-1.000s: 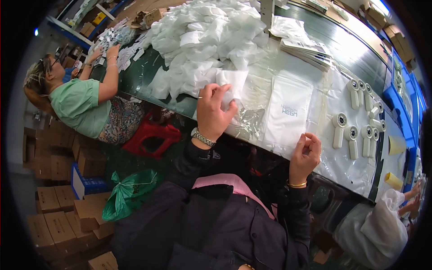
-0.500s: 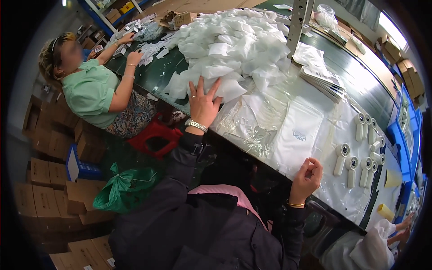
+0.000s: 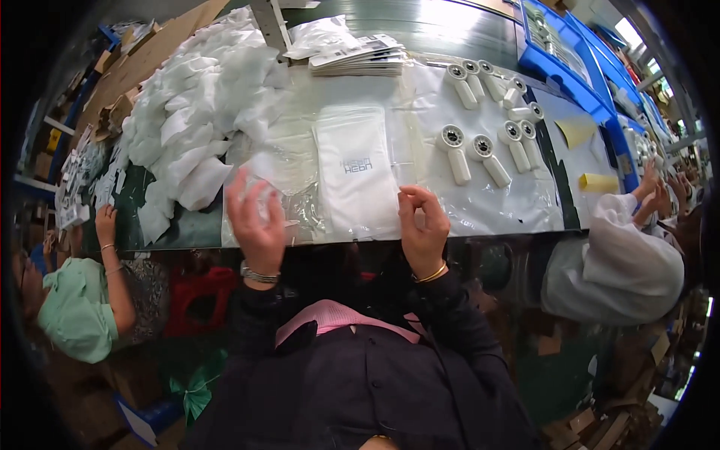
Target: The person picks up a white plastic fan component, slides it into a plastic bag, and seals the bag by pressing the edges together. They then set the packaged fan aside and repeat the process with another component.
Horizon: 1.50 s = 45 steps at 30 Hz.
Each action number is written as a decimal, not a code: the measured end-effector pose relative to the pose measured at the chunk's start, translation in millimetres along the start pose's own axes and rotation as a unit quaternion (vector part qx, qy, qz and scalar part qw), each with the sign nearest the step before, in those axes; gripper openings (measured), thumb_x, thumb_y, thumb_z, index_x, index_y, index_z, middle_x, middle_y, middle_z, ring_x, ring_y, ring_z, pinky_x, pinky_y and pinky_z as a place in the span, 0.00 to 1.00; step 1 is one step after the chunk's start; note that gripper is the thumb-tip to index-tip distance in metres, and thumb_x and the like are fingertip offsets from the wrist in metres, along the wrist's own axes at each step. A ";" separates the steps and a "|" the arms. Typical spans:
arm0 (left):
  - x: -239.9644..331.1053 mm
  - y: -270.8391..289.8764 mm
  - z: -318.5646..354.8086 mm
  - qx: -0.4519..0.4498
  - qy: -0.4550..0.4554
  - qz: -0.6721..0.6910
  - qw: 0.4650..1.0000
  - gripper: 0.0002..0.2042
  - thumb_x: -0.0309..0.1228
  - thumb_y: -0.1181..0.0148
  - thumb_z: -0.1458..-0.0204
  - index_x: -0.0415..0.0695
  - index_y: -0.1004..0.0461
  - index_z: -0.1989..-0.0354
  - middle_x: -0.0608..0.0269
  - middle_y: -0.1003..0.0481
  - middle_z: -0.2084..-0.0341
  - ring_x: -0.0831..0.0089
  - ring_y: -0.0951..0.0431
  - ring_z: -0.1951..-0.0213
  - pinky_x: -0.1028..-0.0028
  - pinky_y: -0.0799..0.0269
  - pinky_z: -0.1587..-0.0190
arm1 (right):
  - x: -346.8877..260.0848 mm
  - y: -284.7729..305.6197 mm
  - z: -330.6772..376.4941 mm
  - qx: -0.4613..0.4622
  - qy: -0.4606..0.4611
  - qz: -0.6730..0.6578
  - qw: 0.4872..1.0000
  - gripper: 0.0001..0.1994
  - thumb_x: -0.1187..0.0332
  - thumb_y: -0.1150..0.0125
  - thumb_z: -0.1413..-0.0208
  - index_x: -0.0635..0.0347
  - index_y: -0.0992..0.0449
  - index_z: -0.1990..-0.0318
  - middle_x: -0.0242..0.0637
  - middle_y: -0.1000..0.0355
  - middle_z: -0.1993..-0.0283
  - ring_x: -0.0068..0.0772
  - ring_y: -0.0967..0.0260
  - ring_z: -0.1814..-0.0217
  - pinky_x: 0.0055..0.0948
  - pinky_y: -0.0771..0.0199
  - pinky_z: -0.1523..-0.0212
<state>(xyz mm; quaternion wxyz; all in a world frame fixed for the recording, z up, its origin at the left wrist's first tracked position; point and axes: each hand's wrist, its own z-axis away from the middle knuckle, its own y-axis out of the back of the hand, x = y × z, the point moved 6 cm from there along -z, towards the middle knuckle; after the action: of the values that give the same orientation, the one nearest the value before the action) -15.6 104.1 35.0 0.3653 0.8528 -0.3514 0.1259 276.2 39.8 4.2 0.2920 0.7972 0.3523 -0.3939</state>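
Observation:
A stack of frosted white plastic bags [image 3: 352,191] with dark print lies flat on the table in front of me. My right hand [image 3: 426,231] is at the stack's near right edge, fingers curled and the thumb close to the index finger. Whether a bag's edge is pinched there cannot be made out. My left hand [image 3: 256,223], a little blurred, hovers left of the stack over clear plastic sheeting [image 3: 296,206], its fingers apart and nothing in them. Beyond it spreads a large heap of thin white pouches [image 3: 199,112].
Several white handheld fans [image 3: 452,154] lie to the right on clear plastic. Behind the bags are a pile of printed leaflets [image 3: 360,58] and a metal post [image 3: 271,26]. Blue bins [image 3: 562,60] stand far right. Co-workers sit left [image 3: 79,307] and right [image 3: 615,262].
My view has swung to the right. My left hand has come off the white heap back toward the bag stack, empty. My right hand stays by the stack's near right edge, still curled.

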 end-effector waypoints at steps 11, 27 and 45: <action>47.7 -47.2 26.0 -0.063 -0.091 0.147 0.983 0.09 0.30 0.26 0.43 0.46 0.23 0.63 0.58 0.20 0.53 0.54 0.20 0.42 0.47 0.32 0.29 | 61.4 78.3 -58.5 -0.019 0.095 0.404 0.910 0.21 0.67 0.26 0.36 0.65 0.19 0.39 0.48 0.19 0.45 0.45 0.19 0.54 0.34 0.21 0.52; 54.3 -49.3 38.9 -0.141 -0.161 0.132 0.968 0.13 0.42 0.27 0.40 0.48 0.18 0.57 0.65 0.20 0.51 0.59 0.24 0.35 0.46 0.40 0.24 | 36.2 51.6 -41.6 -0.179 0.053 0.310 0.932 0.20 0.68 0.37 0.28 0.63 0.22 0.33 0.53 0.28 0.27 0.57 0.31 0.26 0.46 0.26 0.34; 52.4 -47.0 39.9 -0.147 -0.150 0.128 0.969 0.11 0.41 0.26 0.41 0.48 0.16 0.59 0.65 0.18 0.49 0.63 0.24 0.34 0.48 0.40 0.23 | -1.8 55.2 -8.1 -0.151 0.060 0.315 0.935 0.26 0.72 0.27 0.36 0.62 0.24 0.31 0.48 0.20 0.39 0.50 0.25 0.39 0.45 0.27 0.37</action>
<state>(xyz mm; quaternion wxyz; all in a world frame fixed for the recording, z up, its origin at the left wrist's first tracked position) 53.0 72.0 6.6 0.4104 0.7471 -0.5228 -0.0110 322.5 13.2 20.3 0.4964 0.8359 0.1555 -0.1752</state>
